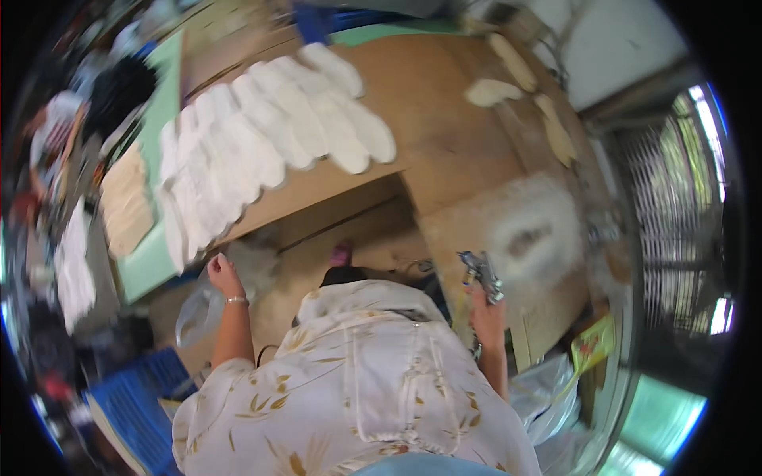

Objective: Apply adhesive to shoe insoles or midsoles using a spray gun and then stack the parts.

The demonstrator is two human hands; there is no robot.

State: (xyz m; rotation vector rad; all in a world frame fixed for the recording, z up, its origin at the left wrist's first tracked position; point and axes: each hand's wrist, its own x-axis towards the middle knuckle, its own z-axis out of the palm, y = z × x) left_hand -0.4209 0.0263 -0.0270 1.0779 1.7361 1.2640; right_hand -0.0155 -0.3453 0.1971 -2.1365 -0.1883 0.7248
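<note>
My right hand (488, 319) is wrapped round a metal spray gun (482, 276), held over the cardboard-covered table on the right. Beside it the cardboard carries a whitish patch (530, 234) with a dark middle. My left hand (225, 274) is closed in a loose fist, with nothing visible in it. It hovers by the near edge of the left table, just below overlapping rows of white, long, round-ended flat pieces (274, 119). Motion blurs the picture, so their exact kind is unclear.
A few cream pieces (512, 63) lie at the far right of the cardboard (444, 103). A beige stack (127, 198) rests on the green board (163, 266) at left. Plastic bags (198, 313) hang below the left table. A blue crate (135, 412) stands lower left; a person (59, 139) is beyond.
</note>
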